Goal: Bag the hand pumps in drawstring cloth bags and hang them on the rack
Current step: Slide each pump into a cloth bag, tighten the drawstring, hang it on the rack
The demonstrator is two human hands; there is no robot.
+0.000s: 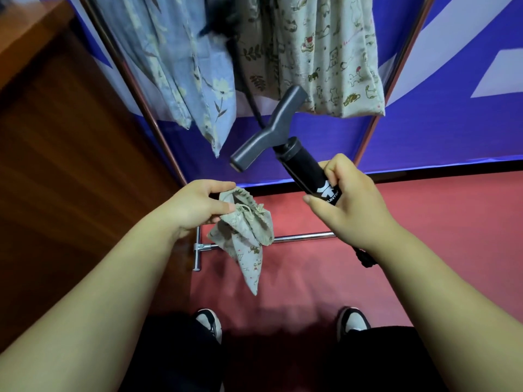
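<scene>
Forearms outstretched; left hand point(198, 203) in a pinch, right hand point(349, 200) in a grip

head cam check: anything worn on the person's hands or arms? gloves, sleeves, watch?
Nothing worn shows. The left hand and right hand are ungloved, with no rings visible. The left forearm and right forearm are bare to the frame's edge: no sleeves, watch or wristbands in view.

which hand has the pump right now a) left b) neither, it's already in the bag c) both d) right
d: the right hand holds the hand pump by its black barrel, handle end up and outside any bag, while the left hand pinches the cloth bag at its mouth.
</scene>
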